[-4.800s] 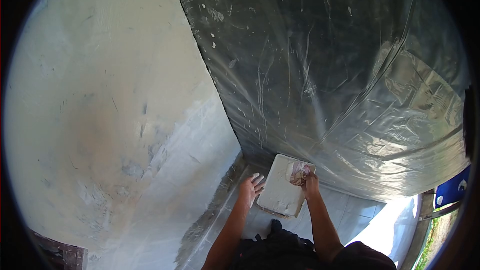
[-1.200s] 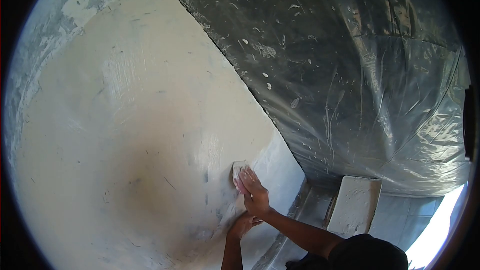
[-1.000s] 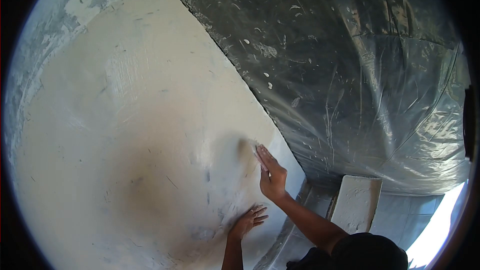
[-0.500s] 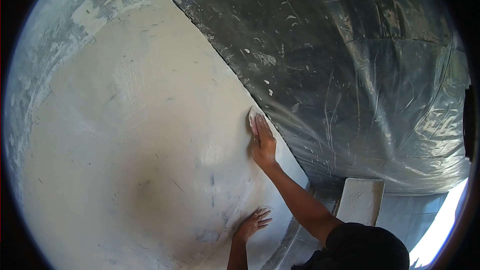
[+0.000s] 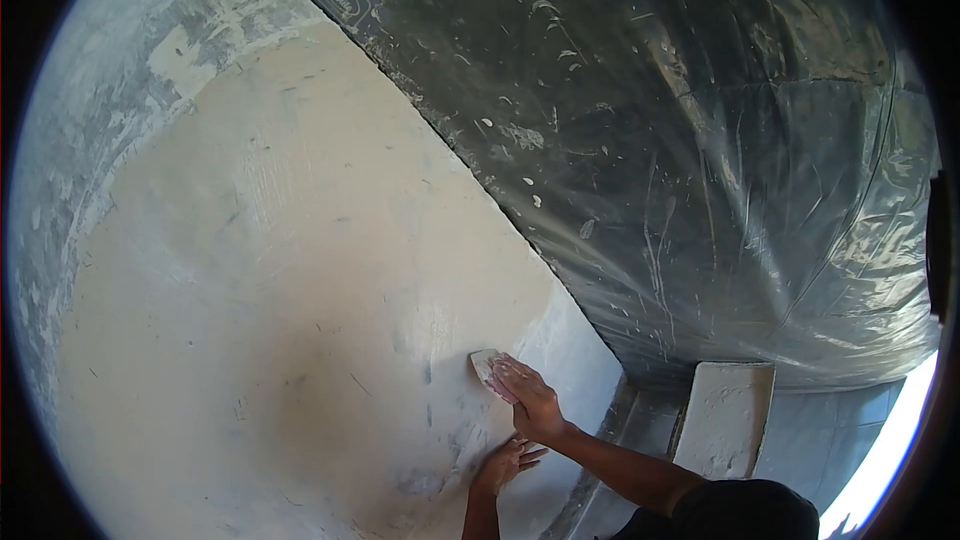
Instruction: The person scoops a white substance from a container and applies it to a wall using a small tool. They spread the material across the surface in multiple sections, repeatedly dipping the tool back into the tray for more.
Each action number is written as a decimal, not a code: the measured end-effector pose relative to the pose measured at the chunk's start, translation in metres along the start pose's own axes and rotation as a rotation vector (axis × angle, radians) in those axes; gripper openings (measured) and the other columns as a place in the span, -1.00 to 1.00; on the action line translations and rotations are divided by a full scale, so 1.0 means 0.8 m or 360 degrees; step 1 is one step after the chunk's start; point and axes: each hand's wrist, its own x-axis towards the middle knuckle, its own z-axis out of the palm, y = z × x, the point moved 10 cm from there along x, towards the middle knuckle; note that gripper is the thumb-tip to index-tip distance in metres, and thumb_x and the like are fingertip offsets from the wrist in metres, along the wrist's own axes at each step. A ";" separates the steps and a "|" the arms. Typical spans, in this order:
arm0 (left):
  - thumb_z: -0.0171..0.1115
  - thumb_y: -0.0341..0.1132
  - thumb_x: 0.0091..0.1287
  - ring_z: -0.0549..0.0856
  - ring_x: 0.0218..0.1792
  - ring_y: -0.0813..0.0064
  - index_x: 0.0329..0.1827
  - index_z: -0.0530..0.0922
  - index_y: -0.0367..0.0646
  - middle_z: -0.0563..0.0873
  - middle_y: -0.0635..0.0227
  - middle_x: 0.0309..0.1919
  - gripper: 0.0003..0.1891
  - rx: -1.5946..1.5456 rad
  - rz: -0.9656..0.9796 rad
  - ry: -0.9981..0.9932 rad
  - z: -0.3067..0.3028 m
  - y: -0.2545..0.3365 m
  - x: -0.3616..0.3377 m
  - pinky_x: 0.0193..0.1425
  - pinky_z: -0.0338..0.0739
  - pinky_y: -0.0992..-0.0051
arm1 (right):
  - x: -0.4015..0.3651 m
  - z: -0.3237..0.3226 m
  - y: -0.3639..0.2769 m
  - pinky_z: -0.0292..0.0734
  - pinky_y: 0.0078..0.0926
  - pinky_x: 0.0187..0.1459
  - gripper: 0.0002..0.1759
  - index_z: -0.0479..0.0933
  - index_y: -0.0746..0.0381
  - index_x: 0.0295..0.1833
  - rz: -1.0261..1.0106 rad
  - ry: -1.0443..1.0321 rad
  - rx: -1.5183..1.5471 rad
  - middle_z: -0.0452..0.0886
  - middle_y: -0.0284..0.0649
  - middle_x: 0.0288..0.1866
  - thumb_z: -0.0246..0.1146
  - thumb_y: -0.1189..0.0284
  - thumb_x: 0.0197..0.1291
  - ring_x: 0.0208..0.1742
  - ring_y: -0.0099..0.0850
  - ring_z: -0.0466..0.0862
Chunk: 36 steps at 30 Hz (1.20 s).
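- The flat spreader [image 5: 484,365] lies at the upper left end of the grip, its pale end at the coated wall [image 5: 320,280]; if it tilts, I think an edge could score the coat.
- Just below the grip, the left hand [image 5: 507,465] is unclenched, fingers fanned, grasping nothing. It sits so near the other wrist that a downward pull could bump it, or it could smear the surface. Whether it touches the wall, I can't tell.
- The right hand [image 5: 533,400] is closed round the spreader; its fingers look smeared, so a slip seems possible.
- Far up and left of the grip, a rough grey patch [image 5: 150,125] borders the smoother coat.
- Up and right of it, dark plastic sheeting [image 5: 640,110] meets the wall, limiting reach; a wide stroke could snag there.
- Right and below, past the forearm, a tray [image 5: 728,420] of pale paste rests on the tiled floor [image 5: 825,430], a dark sleeve [image 5: 745,510] by its near end.
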 end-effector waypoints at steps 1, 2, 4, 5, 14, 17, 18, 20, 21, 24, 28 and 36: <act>0.15 0.05 0.31 0.36 0.43 0.06 0.53 0.09 -0.18 0.26 0.10 0.50 -0.18 0.0007 0.0007 -0.0001 0.003 0.005 -0.002 0.45 0.15 0.17 | 0.005 -0.010 -0.008 0.33 -0.15 0.38 -0.46 0.50 0.42 0.20 -0.0093 0.0022 0.0034 0.56 0.13 0.21 0.05 0.85 0.04 0.34 0.01 0.49; 0.15 0.05 0.31 0.35 0.44 0.06 0.54 0.08 -0.18 0.24 0.10 0.50 -0.17 -0.0018 -0.0002 -0.0005 0.007 0.007 -0.009 0.46 0.14 0.17 | 0.028 -0.034 0.006 0.37 -0.17 0.36 -0.46 0.49 0.40 0.21 -0.0041 0.0219 -0.0119 0.57 0.12 0.20 0.05 0.84 0.06 0.32 0.02 0.50; 0.15 0.04 0.31 0.34 0.44 0.07 0.54 0.07 -0.19 0.23 0.09 0.51 -0.17 -0.0048 -0.0022 -0.0004 0.008 0.008 -0.019 0.46 0.13 0.16 | 0.100 -0.077 0.038 0.42 -0.20 0.31 -0.45 0.49 0.37 0.23 0.0077 0.0534 -0.0328 0.57 0.09 0.20 0.05 0.82 0.07 0.30 0.05 0.52; 0.15 0.04 0.31 0.34 0.44 0.07 0.54 0.06 -0.19 0.22 0.08 0.51 -0.17 -0.0016 -0.0022 -0.0002 0.008 0.009 -0.021 0.46 0.13 0.16 | 0.116 -0.085 0.065 0.44 -0.21 0.29 -0.44 0.48 0.35 0.24 0.0130 0.0653 -0.0386 0.57 0.07 0.20 0.04 0.82 0.08 0.28 0.06 0.52; 0.09 0.00 0.38 0.32 0.44 -0.03 0.53 0.07 -0.23 0.21 0.05 0.51 -0.23 0.0030 0.0045 -0.0036 0.002 0.014 -0.027 0.44 0.20 0.13 | -0.017 -0.008 0.010 0.34 -0.16 0.35 -0.38 0.45 0.34 0.28 0.0105 0.0120 -0.0093 0.56 0.04 0.24 0.08 0.81 0.02 0.36 -0.05 0.48; 0.07 0.07 0.40 0.34 0.43 -0.01 0.54 0.06 -0.20 0.23 0.06 0.50 -0.22 0.0011 0.0061 -0.0057 0.011 0.023 -0.041 0.44 0.21 0.14 | 0.077 -0.066 0.053 0.43 -0.20 0.28 -0.42 0.45 0.33 0.29 0.0203 0.0533 -0.0317 0.58 0.05 0.21 0.07 0.79 0.08 0.30 -0.01 0.52; 0.06 0.08 0.40 0.34 0.44 0.00 0.55 0.05 -0.20 0.23 0.06 0.50 -0.21 0.0037 0.0089 -0.0046 0.014 0.030 -0.046 0.44 0.20 0.15 | 0.106 -0.067 0.073 0.39 -0.23 0.32 -0.40 0.44 0.31 0.31 0.0218 0.0546 -0.0313 0.54 0.05 0.25 0.05 0.79 0.09 0.33 0.01 0.49; 0.04 0.09 0.41 0.33 0.44 0.01 0.55 0.04 -0.21 0.23 0.05 0.50 -0.20 0.0061 0.0118 -0.0031 0.015 0.036 -0.053 0.44 0.19 0.15 | 0.113 -0.045 0.093 0.31 -0.23 0.38 -0.37 0.42 0.29 0.33 0.0222 0.0513 -0.0386 0.48 0.05 0.32 0.05 0.79 0.07 0.38 0.04 0.42; 0.03 0.10 0.42 0.33 0.45 0.01 0.56 0.03 -0.22 0.23 0.05 0.50 -0.20 0.0103 0.0111 -0.0050 0.016 0.036 -0.054 0.45 0.18 0.15 | 0.095 -0.023 0.088 0.28 -0.21 0.39 -0.35 0.41 0.29 0.34 0.0209 0.0468 -0.0465 0.46 0.05 0.35 0.08 0.78 0.05 0.41 0.05 0.38; 0.02 0.11 0.42 0.32 0.45 0.02 0.56 0.02 -0.24 0.22 0.07 0.51 -0.19 0.0117 0.0083 -0.0063 0.001 0.020 -0.051 0.46 0.17 0.16 | -0.017 0.014 0.040 0.29 -0.08 0.38 -0.42 0.48 0.36 0.23 0.0111 0.0279 -0.0284 0.55 0.13 0.21 0.12 0.79 0.00 0.34 0.10 0.46; 0.04 0.10 0.41 0.32 0.45 0.03 0.55 0.04 -0.25 0.22 0.09 0.51 -0.19 0.0126 0.0049 -0.0074 0.005 0.022 -0.051 0.45 0.17 0.18 | -0.024 -0.010 0.011 0.38 -0.19 0.33 -0.48 0.52 0.32 0.21 0.0141 0.0140 -0.0106 0.60 0.03 0.18 0.09 0.82 0.11 0.28 -0.05 0.55; 0.04 -0.02 0.40 0.30 0.46 -0.01 0.54 0.06 -0.23 0.20 0.05 0.52 -0.25 0.0028 0.0073 -0.0054 0.010 0.024 -0.052 0.46 0.17 0.17 | 0.066 -0.010 0.077 0.25 -0.07 0.39 -0.30 0.43 0.31 0.31 0.0196 0.0489 -0.0444 0.47 0.11 0.31 0.08 0.81 -0.08 0.39 0.10 0.38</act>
